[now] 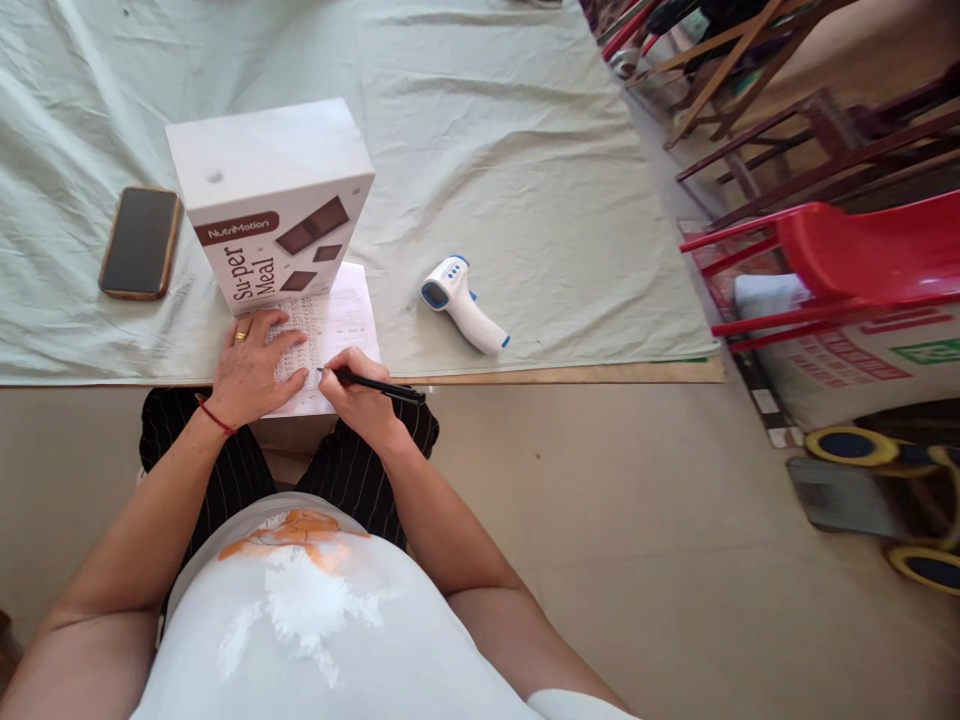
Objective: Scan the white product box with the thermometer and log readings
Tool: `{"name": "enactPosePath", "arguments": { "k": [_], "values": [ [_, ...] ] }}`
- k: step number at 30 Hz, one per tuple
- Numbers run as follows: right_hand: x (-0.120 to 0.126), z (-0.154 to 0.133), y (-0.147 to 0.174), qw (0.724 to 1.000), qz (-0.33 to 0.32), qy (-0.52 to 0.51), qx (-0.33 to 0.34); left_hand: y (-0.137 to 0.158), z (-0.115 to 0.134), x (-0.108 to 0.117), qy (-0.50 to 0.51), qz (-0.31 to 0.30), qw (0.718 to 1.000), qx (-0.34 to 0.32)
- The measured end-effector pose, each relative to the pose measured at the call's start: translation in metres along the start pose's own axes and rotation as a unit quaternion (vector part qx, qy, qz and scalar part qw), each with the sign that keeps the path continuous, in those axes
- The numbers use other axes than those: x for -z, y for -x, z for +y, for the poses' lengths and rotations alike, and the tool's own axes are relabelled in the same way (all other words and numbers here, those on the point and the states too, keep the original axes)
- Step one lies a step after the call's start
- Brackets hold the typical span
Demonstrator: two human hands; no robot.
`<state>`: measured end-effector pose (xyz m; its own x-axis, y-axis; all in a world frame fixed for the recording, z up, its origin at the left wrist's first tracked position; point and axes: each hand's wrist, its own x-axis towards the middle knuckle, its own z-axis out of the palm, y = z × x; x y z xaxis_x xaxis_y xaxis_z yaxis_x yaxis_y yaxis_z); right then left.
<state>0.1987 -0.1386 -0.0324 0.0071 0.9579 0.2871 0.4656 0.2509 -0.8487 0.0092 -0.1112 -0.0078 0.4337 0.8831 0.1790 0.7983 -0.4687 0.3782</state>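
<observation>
Between the fingers of my right hand (358,400) is a black pen (386,386), its tip at a printed sheet of paper (346,312). My left hand (253,368) lies with fingers spread on the left side of that sheet, a ring on one finger and a red string at the wrist. The sheet overhangs the table's front edge. Just beyond my left hand stands a white NutriMotion box (274,190) with brown bars printed on its front; it hides part of the paper.
A white and blue infrared thermometer (466,305) lies right of the paper, and a smartphone (140,243) left of the box. Pale cloth (517,170) covers the table. At the right are a red plastic chair (877,250), a printed sack (847,360) and a yellow-rimmed wheeled item (851,446).
</observation>
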Motion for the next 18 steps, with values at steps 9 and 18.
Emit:
{"name": "enactPosePath", "arguments": {
  "k": [9, 18],
  "values": [
    [-0.0016, 0.0070, 0.0022, 0.998, 0.043, -0.033, -0.017, -0.0003, 0.0002, -0.0012, -0.006, 0.011, 1.000, -0.002],
    [-0.0019, 0.0040, 0.0018, 0.999, 0.039, -0.005, -0.018, 0.0000, -0.0004, -0.0023, 0.003, 0.018, 1.000, -0.002]
  ]
}}
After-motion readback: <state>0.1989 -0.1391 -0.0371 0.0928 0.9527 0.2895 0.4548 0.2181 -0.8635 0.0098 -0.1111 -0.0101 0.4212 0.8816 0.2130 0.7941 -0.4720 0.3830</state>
